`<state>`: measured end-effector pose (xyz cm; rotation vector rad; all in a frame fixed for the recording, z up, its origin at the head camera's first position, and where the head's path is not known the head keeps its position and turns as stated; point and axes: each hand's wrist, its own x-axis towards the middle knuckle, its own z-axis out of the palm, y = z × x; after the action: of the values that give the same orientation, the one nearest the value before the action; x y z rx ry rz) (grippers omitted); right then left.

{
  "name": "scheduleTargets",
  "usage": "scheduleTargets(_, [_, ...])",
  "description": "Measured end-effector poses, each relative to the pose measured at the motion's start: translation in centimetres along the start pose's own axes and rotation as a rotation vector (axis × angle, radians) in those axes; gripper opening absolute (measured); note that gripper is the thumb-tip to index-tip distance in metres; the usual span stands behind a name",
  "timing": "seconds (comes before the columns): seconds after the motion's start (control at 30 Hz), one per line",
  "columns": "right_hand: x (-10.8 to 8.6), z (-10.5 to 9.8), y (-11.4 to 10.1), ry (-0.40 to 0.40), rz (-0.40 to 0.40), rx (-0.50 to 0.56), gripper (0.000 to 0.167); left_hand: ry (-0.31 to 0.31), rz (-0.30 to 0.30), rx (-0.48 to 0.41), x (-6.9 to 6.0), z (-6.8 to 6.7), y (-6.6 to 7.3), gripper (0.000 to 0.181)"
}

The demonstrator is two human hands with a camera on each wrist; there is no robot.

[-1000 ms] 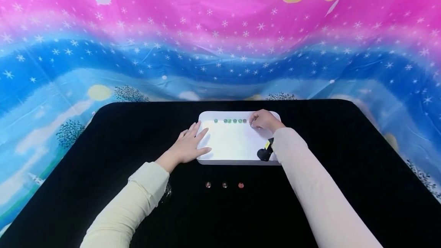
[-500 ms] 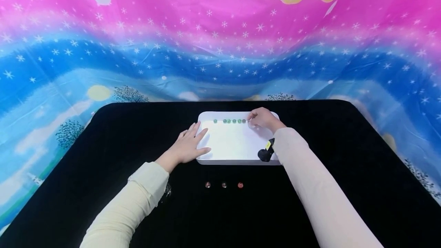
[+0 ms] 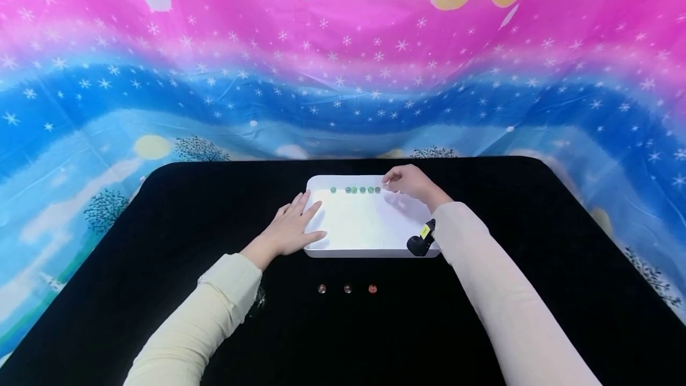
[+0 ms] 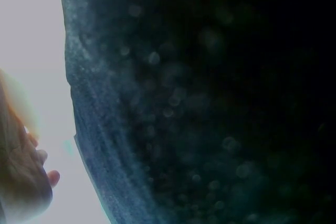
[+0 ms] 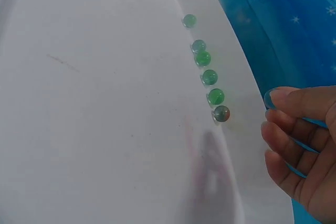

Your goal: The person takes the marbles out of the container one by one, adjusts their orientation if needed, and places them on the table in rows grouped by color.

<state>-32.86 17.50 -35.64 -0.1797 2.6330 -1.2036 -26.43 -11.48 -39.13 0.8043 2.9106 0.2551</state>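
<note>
While six mostly green glass marbles [image 5: 210, 77] are lined up far inside the white rectangular tray [image 3: 370, 252], a clear marble [image 5: 268, 98] is seemingly pinched by the right hand [image 3: 411, 184] at its far rim, the left hand [image 3: 286, 231] spread; three reddish marbles [image 3: 348, 289] are left outside, nearer.

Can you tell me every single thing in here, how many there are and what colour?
Table: 1, black, across the bottom
Backdrop: 1, pink and blue with snowflakes, behind the table
Tray: 1, white, on the table
Tray marbles: 6, mostly green, one partly reddish, along the tray's far wall
Front marbles: 3, two clear-looking, one reddish, on the table before the tray
Clear marble: probably 1, see-through, pinched in the right grip
Wrist cameras: 2, black, the left mostly hidden
Sleeves: 2, pale, on both arms
Left grip: 1 hand, fingers spread, tray's left edge
Right grip: 1 hand, tray's far side
</note>
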Motion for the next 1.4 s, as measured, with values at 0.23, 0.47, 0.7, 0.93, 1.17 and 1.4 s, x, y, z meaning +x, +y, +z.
scheduleTargets(0.23, [-0.7, -0.3, -0.6, 0.016, -0.026, 0.074, 0.024, 0.002, 0.006, -0.022, 0.0, -0.1, -0.1, 0.07])
scheduleTargets(0.47, [-2.1, -0.1, -1.2, 0.011, -0.071, 0.117, 0.026, 0.003, 0.009, -0.017, 0.0, 0.0, -0.1, 0.071])
scheduleTargets(0.7, [-3.7, 0.1, -2.0, 0.005, -0.1, 0.156, 0.025, 0.005, 0.007, -0.008, 0.0, 0.2, -0.2, 0.072])
scheduleTargets(0.93, [-5.5, 0.2, -2.2, 0.021, -0.159, 0.152, 0.024, 0.011, 0.015, 0.005, 0.1, 0.1, -0.2, 0.072])
scheduleTargets(1.17, [-7.1, 0.5, -1.8, 0.003, -0.191, 0.161, 0.021, 0.008, 0.025, 0.006, 0.1, 0.0, -0.1, 0.073])
scheduleTargets(1.4, [-8.7, 0.3, -1.5, -0.009, -0.198, 0.174, 0.022, 0.008, 0.029, 0.016, 0.0, 0.0, -0.2, 0.074])
